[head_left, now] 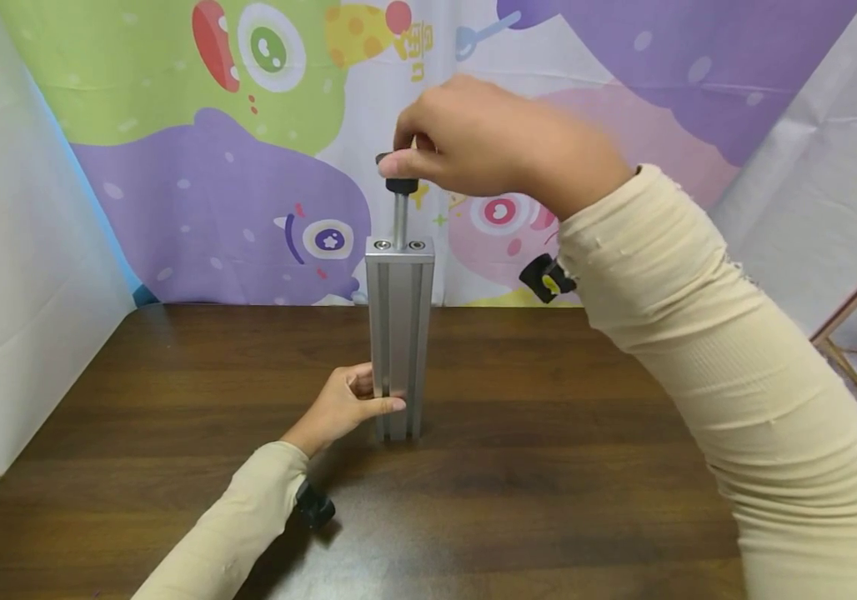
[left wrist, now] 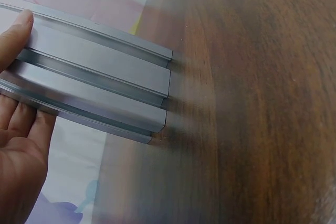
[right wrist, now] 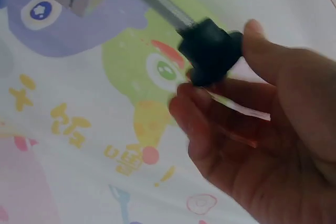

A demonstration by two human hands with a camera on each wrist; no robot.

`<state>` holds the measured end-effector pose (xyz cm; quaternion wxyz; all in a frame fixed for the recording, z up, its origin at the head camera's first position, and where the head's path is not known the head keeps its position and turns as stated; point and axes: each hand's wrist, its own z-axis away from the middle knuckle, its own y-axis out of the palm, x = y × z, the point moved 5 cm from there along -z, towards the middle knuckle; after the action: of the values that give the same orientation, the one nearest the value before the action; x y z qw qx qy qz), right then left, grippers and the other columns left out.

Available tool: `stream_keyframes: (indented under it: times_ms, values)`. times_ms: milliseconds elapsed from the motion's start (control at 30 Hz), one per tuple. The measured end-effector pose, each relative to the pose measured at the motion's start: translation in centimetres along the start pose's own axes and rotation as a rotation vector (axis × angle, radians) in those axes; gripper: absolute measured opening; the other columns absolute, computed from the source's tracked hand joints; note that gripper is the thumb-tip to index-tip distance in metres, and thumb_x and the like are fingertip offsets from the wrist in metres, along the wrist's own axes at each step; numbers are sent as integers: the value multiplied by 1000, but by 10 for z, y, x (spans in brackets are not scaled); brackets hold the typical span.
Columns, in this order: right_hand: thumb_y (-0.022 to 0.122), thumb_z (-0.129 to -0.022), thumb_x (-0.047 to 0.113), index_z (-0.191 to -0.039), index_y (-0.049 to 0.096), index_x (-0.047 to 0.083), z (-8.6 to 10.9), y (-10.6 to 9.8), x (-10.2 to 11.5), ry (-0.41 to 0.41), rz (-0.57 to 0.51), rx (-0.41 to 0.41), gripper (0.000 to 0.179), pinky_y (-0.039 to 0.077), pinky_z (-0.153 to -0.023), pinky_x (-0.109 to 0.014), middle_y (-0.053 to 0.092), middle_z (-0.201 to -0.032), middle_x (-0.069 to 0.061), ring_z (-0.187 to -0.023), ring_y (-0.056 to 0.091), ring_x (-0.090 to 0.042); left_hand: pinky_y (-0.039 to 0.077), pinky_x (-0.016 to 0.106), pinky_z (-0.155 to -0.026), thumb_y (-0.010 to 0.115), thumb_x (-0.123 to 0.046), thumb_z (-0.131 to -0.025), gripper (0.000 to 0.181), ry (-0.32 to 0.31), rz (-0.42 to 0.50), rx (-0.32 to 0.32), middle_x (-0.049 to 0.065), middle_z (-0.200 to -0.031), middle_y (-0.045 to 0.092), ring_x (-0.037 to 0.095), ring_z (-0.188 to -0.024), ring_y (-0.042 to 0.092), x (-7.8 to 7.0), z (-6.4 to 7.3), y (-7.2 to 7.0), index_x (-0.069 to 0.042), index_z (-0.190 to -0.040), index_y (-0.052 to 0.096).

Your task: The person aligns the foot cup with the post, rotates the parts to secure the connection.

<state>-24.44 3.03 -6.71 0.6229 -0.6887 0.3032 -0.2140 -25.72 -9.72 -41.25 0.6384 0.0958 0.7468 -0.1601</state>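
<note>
An aluminium profile (head_left: pixel 398 325) with grooved sides stands upright on the wooden table. Near its lower end my left hand (head_left: pixel 344 402) grips it, thumb across the front face; the left wrist view shows the fingers curled at the other side of the profile (left wrist: pixel 113 61). Two screws sit in the end plate (head_left: pixel 400 258) on top, and a bare metal rod (head_left: pixel 401 221) rises between them. The rod carries a black knob (head_left: pixel 402 186) with a wider rim. My right hand (head_left: pixel 466 137) pinches this knob (right wrist: pixel 207 51) between thumb and fingers from above.
The brown wooden table (head_left: pixel 586 458) spreads around the profile. Behind it hangs a curtain (head_left: pixel 248 217) printed with cartoon monsters. White cloth (head_left: pixel 16 250) hangs along the left side. Black wrist straps (head_left: pixel 314 505) are on both sleeves.
</note>
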Motion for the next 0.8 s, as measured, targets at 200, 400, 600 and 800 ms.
stream_keyframes:
  times_ms: [200,400,600,800]
  values:
    - [45,-89,68,-65,56,7,-1,5,-2,217,70,-140,66,45,-68,-36,50,-61,-3,-67,51,-23,54,28,-84,80,-9,-77,46,6,0,-2,15,-102,72,17,-94,70,-1,0,0,2,-118,63]
    - [42,-85,75,-67,52,9,0,7,-2,332,105,-192,69,50,-75,-43,51,-72,-6,-74,54,-30,55,28,-83,79,-8,-78,48,26,9,11,17,-103,71,17,-94,70,-2,0,2,4,-120,61]
    - [42,-85,76,-64,49,11,1,7,-1,352,103,-220,69,49,-68,-41,48,-67,-4,-71,54,-28,55,28,-83,80,-9,-77,47,22,8,3,15,-102,72,16,-94,70,0,-1,1,4,-119,62]
    - [42,-89,70,-75,63,7,5,4,-1,269,9,-126,68,45,-69,-37,54,-64,-2,-70,53,-23,54,27,-83,80,-9,-77,47,22,-1,1,15,-101,72,16,-93,70,1,-1,1,3,-119,62]
